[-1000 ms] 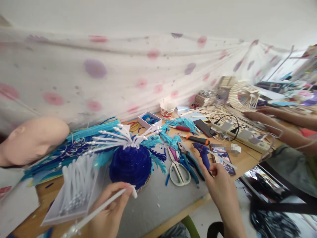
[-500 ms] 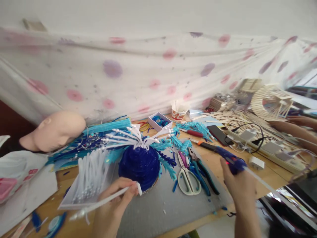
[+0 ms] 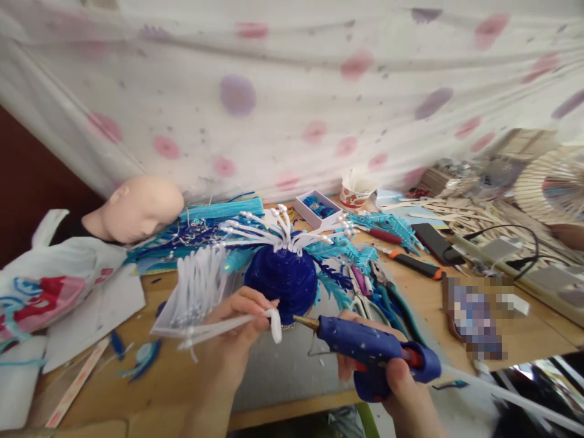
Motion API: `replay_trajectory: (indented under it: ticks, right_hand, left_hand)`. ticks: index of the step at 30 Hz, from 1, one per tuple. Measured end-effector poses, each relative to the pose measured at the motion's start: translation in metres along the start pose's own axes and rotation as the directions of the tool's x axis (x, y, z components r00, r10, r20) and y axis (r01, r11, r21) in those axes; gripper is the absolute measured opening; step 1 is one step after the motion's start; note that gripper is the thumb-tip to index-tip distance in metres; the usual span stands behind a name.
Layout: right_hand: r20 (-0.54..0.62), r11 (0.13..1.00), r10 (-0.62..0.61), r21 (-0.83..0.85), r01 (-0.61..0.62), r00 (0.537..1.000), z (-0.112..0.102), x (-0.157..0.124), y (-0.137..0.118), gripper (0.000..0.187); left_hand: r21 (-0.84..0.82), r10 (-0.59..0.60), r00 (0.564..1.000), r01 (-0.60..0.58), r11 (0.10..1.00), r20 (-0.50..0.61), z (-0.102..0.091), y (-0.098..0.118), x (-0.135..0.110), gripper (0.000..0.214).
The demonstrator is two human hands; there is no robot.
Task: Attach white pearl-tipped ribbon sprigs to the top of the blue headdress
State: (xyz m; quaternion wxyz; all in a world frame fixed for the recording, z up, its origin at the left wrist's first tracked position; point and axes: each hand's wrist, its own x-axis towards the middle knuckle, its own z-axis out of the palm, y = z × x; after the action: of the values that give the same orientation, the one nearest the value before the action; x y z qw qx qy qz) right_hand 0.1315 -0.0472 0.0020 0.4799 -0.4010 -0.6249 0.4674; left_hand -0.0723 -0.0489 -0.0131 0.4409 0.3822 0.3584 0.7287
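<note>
My left hand pinches a white fuzzy stem, its end bent over at the fingertips and its long part running left. Wrapped around the handle of a blue glue gun is my right hand. The gun's brass nozzle points left, a little to the right of the bent stem end and apart from it. Just behind both hands stands a dark blue dome-shaped headpiece, topped with a fan of white stems tipped with pearls. Light blue feather shapes spread from its sides.
Left of the headpiece lies a clear bag of white stems. A mannequin head rests behind it. Scissors, pliers and a craft knife lie to the right, near a power strip. A small box stands behind.
My right hand has brought the glue gun from the right side of the table to beside the stem. The view has tilted down and turned left. My left hand keeps its pinch.
</note>
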Motion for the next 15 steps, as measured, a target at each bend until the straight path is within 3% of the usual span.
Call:
replay_trajectory:
  ticks: [3, 5, 15]
  right_hand:
    - [0.139, 0.998, 0.041, 0.034, -0.046, 0.99, 0.005, 0.006, -0.005, 0.073]
    - [0.166, 0.999, 0.035, 0.034, -0.041, 0.986, 0.003, 0.007, -0.006, 0.072]
    - [0.147, 0.995, 0.07, 0.053, -0.078, 0.987, 0.011, 0.007, -0.009, 0.069]
  left_hand:
    - [0.017, 0.145, 0.988, -0.146, 0.989, 0.061, -0.012, -0.003, 0.005, 0.007]
    - [0.04, 0.179, 0.981, -0.182, 0.982, 0.075, -0.018, -0.003, 0.007, 0.006]
    - [0.071, 0.194, 0.973, -0.204, 0.976, 0.126, -0.018, -0.002, 0.006, 0.007]
